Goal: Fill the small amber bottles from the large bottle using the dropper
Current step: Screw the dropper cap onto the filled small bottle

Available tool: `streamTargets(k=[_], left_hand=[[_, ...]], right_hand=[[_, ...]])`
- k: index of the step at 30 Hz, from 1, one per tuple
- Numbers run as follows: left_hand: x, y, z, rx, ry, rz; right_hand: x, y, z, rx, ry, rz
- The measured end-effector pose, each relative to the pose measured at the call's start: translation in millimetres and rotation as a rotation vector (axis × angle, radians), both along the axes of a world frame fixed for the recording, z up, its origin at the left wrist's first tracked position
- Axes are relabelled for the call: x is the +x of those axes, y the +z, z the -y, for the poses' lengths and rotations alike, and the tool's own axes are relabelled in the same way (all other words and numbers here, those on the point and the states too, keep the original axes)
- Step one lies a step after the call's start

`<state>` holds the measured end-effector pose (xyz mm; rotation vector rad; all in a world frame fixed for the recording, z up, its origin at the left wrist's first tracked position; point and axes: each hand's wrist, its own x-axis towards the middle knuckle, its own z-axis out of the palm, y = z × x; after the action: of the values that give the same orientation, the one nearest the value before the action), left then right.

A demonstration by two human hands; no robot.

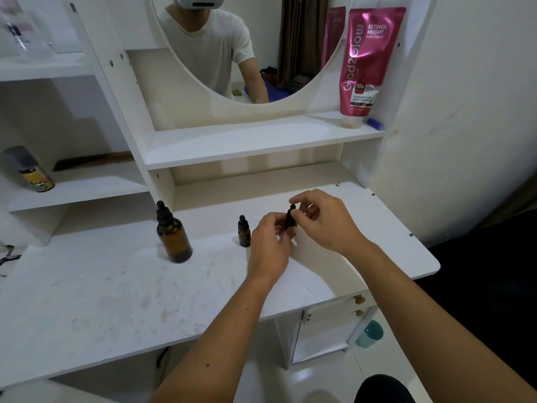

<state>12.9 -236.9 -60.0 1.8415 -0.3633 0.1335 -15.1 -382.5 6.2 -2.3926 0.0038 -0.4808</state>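
Your left hand (268, 237) grips a small amber bottle (290, 221) above the tabletop (116, 286); your right hand (322, 219) pinches its black dropper cap (292, 209). A second small bottle (244, 231) stands capped just left. The large amber bottle (173, 234) stands capped farther left. A pink tube (367, 62) occupies the shelf.

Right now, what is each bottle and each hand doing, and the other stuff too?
Big bottle: upright on the table, dropper cap on, nobody touching it.
Small bottle: upright, cap on, standing alone.
Second small bottle: held in both hands, mostly hidden.
Left hand: holds that bottle's body.
Right hand: fingers pinch its dropper cap.
Pink tube: standing cap-down on the shelf.
Spray can: leaning, cap on.
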Motion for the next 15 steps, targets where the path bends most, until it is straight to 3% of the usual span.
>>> streamTargets(k=[15], left_hand=[[2,-1,0,0.016,0.008,0.018]], right_hand=[[1,-12,-3,0.058,-0.007,-0.011]])
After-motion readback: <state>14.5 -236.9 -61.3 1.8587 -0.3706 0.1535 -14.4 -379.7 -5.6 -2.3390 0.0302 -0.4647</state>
